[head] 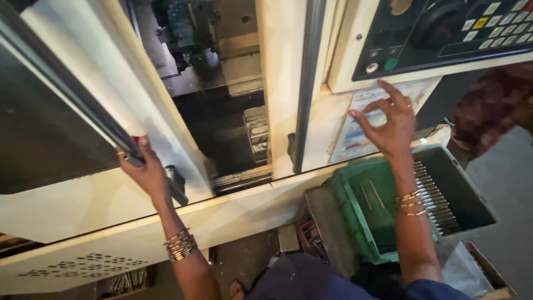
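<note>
Door handle (100,119): a dark metal bar running along the edge of the cream sliding door (139,100), at the left of the machine opening. Your left hand (145,169) is clenched around its lower end, grip firm, thumb up on the bar. Behind the door's edge the dark machine interior (216,83) is exposed. Your right hand (391,119) is released, fingers spread, grip holding nothing, fingertips close to the printed sheet (361,125) stuck under the control panel (444,33). Below that wrist: a green crate (361,211) beside a grey tray of thin metal rods (438,200).
</note>
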